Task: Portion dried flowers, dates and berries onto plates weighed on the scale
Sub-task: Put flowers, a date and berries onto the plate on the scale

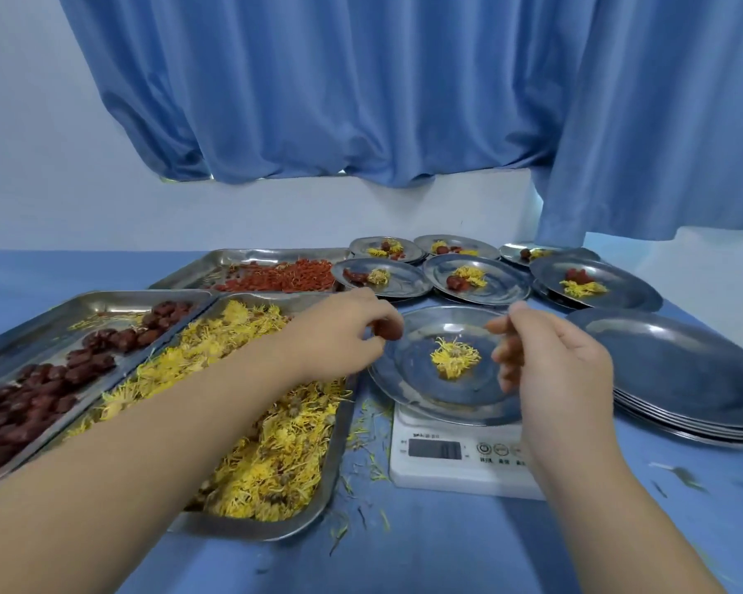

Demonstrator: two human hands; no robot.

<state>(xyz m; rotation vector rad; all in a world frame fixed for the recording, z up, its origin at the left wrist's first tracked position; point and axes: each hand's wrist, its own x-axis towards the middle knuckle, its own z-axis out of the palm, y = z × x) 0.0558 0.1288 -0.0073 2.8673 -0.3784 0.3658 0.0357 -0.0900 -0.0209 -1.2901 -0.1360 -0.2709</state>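
Observation:
A steel plate (408, 381) rests on the white scale (455, 463) and carries one yellow dried flower (454, 356). My left hand (339, 332) hovers at the plate's left rim, fingers closed on a dark red date (389, 329). My right hand (558, 358) hangs over the plate's right side with fingers loosely curled and nothing seen in them. On the left stand trays of yellow flowers (249, 426), dates (39, 392) and red berries (275, 276).
Several filled plates (481, 280) sit behind the scale. A stack of empty plates (687, 375) stands to the right. Loose petals lie scattered on the blue table beside the scale. A blue curtain hangs behind.

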